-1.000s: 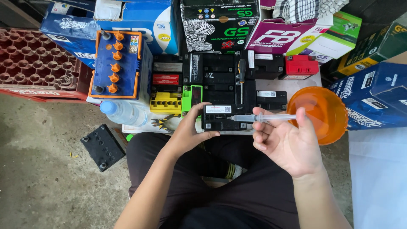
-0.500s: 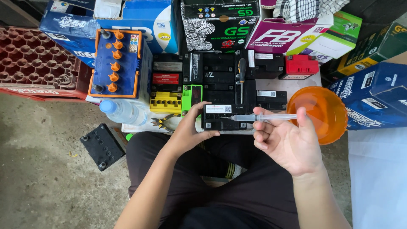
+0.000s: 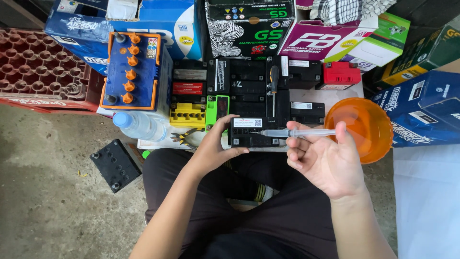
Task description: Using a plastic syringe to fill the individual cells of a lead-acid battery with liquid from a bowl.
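Left hand (image 3: 218, 144) gripping small black battery (image 3: 253, 133) at worktop's near edge | right hand (image 3: 326, 160) closed around syringe (image 3: 297, 133), lying crosswise, tip over battery top, pointing left

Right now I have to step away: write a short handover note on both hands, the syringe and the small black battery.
Left hand: grips the left end of the small black battery, steadying it at the near edge of the board.
Right hand: holds a clear syringe level, its needle tip over the battery's top.
Orange bowl sits just right of the right hand; screwdriver lies on the black batteries behind.
Done: battery held, syringe aimed.
Left: whether any liquid has gone in cannot be told.
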